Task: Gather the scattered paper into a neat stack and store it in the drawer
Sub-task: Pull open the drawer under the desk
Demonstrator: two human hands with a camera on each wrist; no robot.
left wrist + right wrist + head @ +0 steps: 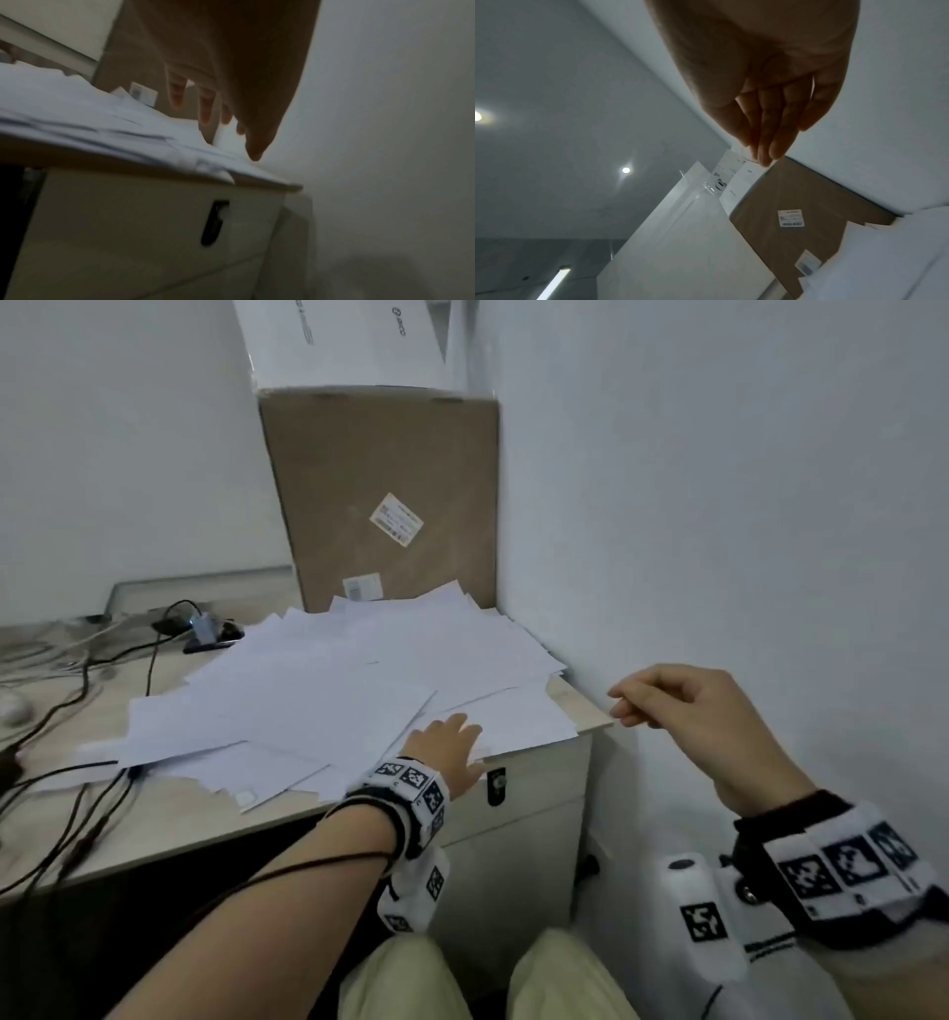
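White paper (328,690), brown box (380,495)

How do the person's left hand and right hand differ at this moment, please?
The left hand lies flat, fingers spread, on the scattered paper at the desk's front edge; the right hand hangs in the air beside the desk, touching nothing. The left hand's fingers are straight; the right hand's curl loosely. Both hold nothing, and both wrists wear marker-printed bands.

I see a pale wood desk (169,819) at lower left, plain white walls (719,480) meeting in a corner, a tall cardboard box (380,495) at centre, and round ceiling lights (625,170).
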